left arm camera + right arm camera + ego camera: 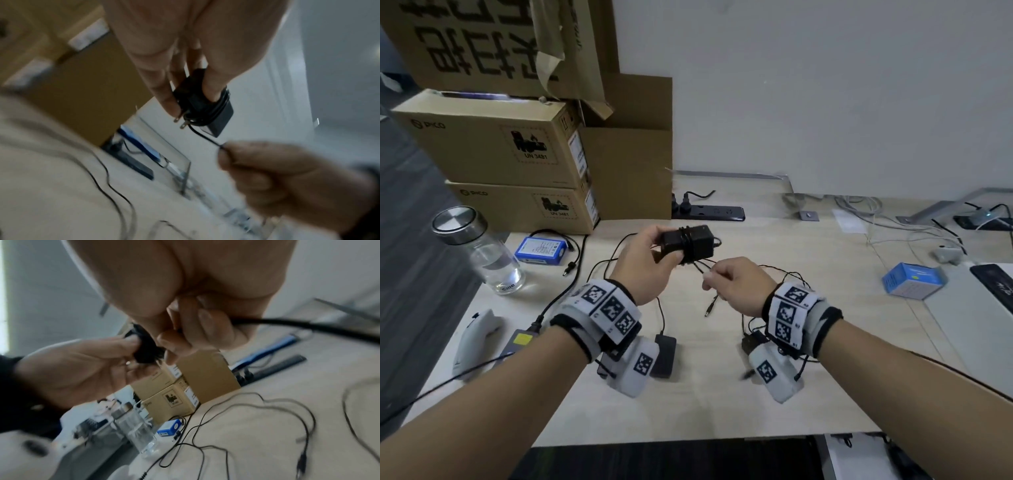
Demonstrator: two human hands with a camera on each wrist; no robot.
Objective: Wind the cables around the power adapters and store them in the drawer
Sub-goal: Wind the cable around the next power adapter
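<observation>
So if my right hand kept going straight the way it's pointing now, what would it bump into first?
Most likely the power adapter held by your left hand: the right hand, pinching the cable, points up and left toward it. Depth is hard to judge.

Head view: the black rectangular power adapter [690, 247] is partly covered by the left hand [643, 265]; its near end and prongs are hidden. The thin black cable [710, 301] disappears inside the right hand [736, 286], so the pinch point is unseen. A second black adapter [665, 356] on the pale wooden desk [722, 404] is half-hidden behind the left wrist camera. The large printed cardboard box [493, 41] is cropped at the top edge.

Right wrist view: motion-blurred; the dark object [145, 348] in the left hand is probably the adapter, outline unresolved. A thick black cable [318, 328] exits the right edge.
</observation>
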